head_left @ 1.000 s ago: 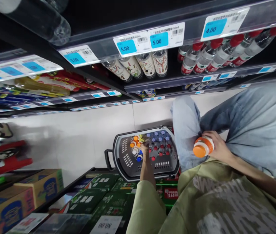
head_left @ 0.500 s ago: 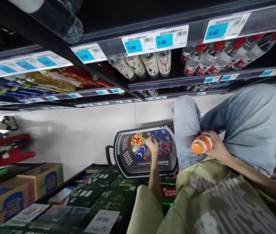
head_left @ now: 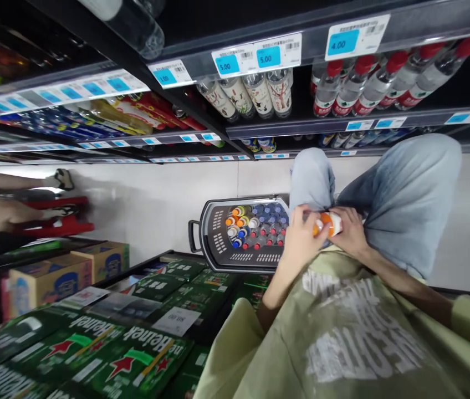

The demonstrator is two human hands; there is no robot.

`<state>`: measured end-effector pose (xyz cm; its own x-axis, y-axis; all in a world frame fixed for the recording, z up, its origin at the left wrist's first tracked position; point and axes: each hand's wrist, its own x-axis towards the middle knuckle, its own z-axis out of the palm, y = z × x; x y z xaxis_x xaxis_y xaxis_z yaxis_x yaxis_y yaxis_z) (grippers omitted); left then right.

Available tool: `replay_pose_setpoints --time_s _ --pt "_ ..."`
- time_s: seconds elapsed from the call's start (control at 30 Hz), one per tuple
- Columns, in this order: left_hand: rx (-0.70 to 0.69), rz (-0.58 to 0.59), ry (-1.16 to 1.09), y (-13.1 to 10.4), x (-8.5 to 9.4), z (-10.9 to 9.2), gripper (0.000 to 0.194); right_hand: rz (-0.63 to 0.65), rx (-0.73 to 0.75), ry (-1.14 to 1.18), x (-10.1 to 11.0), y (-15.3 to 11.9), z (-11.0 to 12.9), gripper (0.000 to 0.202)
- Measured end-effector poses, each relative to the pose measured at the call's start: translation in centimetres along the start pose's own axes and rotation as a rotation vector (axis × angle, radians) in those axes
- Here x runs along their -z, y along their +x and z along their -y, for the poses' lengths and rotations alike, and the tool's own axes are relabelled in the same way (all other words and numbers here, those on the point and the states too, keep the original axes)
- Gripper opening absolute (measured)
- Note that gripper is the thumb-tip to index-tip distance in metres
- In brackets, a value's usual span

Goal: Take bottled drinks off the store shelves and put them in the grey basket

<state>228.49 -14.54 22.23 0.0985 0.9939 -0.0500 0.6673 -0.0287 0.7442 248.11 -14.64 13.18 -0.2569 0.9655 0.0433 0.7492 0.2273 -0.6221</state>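
Observation:
An orange-and-white bottle lies across my lap, between my two hands. My right hand grips its white end from the right. Around its orange end are the fingers of my left hand, which hide part of it. Left of my knees, a grey basket stands on the floor, holding several upright bottles with orange, white, blue and red caps.
Shelves of bottles with price tags run along the top. Green beer cartons and brown boxes fill the lower left. Another person's legs show at the left edge.
My left hand has left the basket and moved right to the bottle. The bottle has tipped over sideways and moved up and left with my right hand.

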Motion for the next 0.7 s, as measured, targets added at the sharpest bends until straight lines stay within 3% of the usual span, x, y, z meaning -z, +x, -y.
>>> replay_pose_setpoints --time_s 0.1,0.27,0.37,0.57,0.7 --pt "0.054 0.060 -0.021 -0.6 0.0 0.0 0.021 -0.019 0.027 0.008 0.7 0.0 0.3 0.051" --pt "0.024 0.058 -0.065 -3.9 0.8 -0.7 0.027 -0.034 0.146 0.056 1.4 -0.4 -0.4 0.051" --pt "0.018 0.049 -0.057 -5.6 0.5 -1.3 0.040 -0.033 0.203 0.077 1.5 -0.6 -0.8 0.052" --pt "0.102 -0.122 0.005 -7.2 -2.1 -2.0 0.039 -0.076 0.357 0.100 1.7 -0.3 -0.9 0.046" --pt "0.121 -0.166 -0.029 -7.4 -1.4 -1.9 0.034 -0.023 0.387 0.169 1.8 -0.3 -0.7 0.059"
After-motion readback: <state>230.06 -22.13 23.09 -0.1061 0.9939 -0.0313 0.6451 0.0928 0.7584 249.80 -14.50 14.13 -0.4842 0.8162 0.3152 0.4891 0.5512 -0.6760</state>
